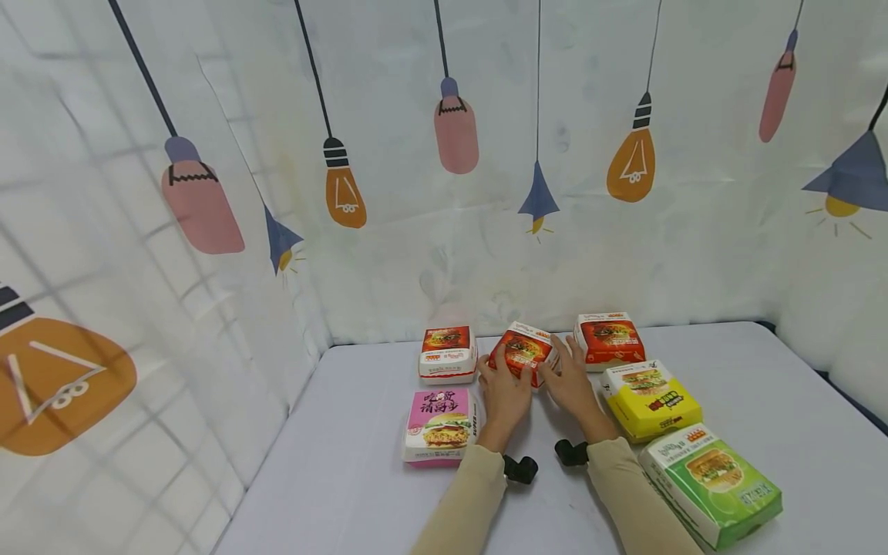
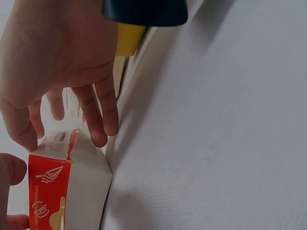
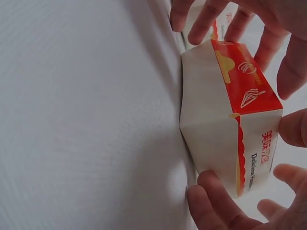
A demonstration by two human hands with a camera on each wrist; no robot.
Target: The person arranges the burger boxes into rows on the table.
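Burger box (image 1: pixel 525 346) between two others (image 1: pixel 447 356)

A red and white burger box (image 1: pixel 525 348), closed, a burger printed on its red top, sits slantwise in the head view, below and slightly right of the frame's centre. The left hand (image 1: pixel 505 395) touches its left side; the right hand (image 1: pixel 572 384) is at its right.
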